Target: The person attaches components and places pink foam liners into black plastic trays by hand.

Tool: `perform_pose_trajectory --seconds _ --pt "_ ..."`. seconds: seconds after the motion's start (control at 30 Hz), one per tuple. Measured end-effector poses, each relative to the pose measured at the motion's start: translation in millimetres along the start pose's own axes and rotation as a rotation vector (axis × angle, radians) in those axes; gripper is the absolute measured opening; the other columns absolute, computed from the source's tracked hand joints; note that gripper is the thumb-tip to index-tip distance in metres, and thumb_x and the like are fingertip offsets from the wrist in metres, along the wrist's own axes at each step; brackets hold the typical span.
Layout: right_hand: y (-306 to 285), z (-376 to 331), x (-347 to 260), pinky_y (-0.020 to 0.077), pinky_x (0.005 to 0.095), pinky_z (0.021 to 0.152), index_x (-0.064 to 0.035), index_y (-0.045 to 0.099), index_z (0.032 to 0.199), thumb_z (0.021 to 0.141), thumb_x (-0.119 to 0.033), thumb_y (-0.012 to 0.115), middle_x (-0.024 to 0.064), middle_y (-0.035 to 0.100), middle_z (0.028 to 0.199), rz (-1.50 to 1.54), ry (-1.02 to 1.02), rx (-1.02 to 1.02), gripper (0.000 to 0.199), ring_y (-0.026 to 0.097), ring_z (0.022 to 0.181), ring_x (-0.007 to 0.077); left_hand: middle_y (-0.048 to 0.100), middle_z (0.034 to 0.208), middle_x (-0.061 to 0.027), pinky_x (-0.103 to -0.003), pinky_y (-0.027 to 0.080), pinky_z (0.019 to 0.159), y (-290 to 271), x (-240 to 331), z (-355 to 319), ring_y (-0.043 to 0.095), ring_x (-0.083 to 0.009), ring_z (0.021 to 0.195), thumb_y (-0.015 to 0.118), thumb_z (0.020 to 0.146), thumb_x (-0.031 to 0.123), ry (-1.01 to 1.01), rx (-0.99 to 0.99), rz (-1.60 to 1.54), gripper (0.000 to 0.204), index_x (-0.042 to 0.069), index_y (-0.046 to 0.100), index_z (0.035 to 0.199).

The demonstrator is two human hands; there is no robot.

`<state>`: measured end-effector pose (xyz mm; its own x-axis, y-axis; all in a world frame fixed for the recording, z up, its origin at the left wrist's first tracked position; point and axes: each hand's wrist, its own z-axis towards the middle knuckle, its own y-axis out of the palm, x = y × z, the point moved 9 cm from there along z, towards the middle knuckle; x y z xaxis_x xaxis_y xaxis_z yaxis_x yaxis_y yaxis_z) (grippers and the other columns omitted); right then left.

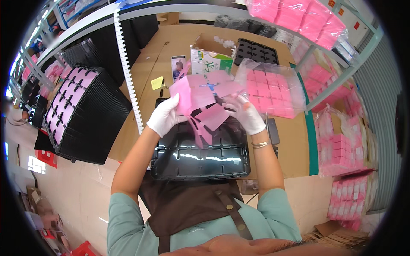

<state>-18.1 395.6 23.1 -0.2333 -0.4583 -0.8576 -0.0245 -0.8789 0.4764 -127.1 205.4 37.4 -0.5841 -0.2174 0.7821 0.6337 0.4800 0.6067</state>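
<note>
Both my hands wear white gloves and are raised over a black plastic compartment tray at the table's near edge. My left hand pinches the left side of a pink foam sheet with cut-outs and a small blue mark. Loose strips and flaps hang from it above the tray, partly smeared by motion. On the right side, my right hand has its fingers closed on the edge of the same sheet. Some fingertips are hidden behind the foam.
Right of my hands, a transparent bag holds pink foam pieces. Behind stand an open carton and a black tray. A tall stack of black trays leans at left. A white toothed rack post rises beside my left arm.
</note>
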Motion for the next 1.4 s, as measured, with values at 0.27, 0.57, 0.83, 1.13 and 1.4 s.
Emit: perform_pose_trajectory --seconds 0.27,0.57,0.83,1.13,1.4 --pt "-27.6 6.9 11.3 0.0568 0.0335 0.066 -0.0029 0.052 0.110 0.087 -0.012 0.053 0.0043 0.057 0.096 0.129 -0.080 0.380 0.024 0.061 0.083 0.0179 0.062 0.105 -0.0072 -0.033 0.053 0.073 -120.6 -11.7 -14.8 0.063 -0.0197 0.088 0.054 0.092 0.036 0.014 0.457 0.145 0.035 0.009 0.054 0.113" --pt "-22.9 -110.6 22.3 0.0569 0.0320 0.053 -0.0003 0.051 0.095 0.084 -0.011 0.052 0.0099 0.056 0.083 -0.230 0.076 0.641 0.015 0.066 0.065 0.0254 0.059 0.069 -0.0037 -0.026 0.044 0.055 -136.1 -12.7 -34.0 0.054 -0.0115 0.056 0.051 0.092 0.031 0.126 0.643 0.869 0.033 -0.001 0.062 0.093" --pt "-6.7 -183.6 56.5 0.0515 0.0259 0.042 -0.0015 0.052 0.092 0.087 -0.015 0.053 0.0147 0.062 0.076 -0.257 0.467 0.668 0.014 0.063 0.053 0.0220 0.058 0.065 -0.0055 -0.026 0.044 0.045 -114.1 -30.9 -67.9 0.055 -0.0118 0.049 0.057 0.089 0.025 -0.228 0.554 0.912 0.035 -0.004 0.057 0.109" --pt "6.0 -201.8 59.0 0.0475 0.0223 0.039 0.0019 0.054 0.089 0.089 -0.013 0.050 0.0140 0.061 0.067 -0.333 0.623 0.610 0.015 0.061 0.047 0.0177 0.056 0.070 -0.0057 -0.028 0.047 0.044 -91.0 -26.4 -96.3 0.057 -0.0128 0.049 0.060 0.082 0.010 -0.124 0.603 0.995 0.061 0.002 0.035 0.137" --pt "1.2 -208.4 61.9 0.0450 0.0214 0.037 0.0023 0.054 0.089 0.090 -0.014 0.050 0.0134 0.062 0.065 -0.302 0.668 0.568 0.016 0.060 0.046 0.0162 0.061 0.072 -0.0091 -0.033 0.051 0.059 -106.2 -22.1 -100.5 0.062 -0.0198 0.059 0.061 0.083 0.018 -0.096 0.638 1.203 0.057 0.003 0.041 0.134"
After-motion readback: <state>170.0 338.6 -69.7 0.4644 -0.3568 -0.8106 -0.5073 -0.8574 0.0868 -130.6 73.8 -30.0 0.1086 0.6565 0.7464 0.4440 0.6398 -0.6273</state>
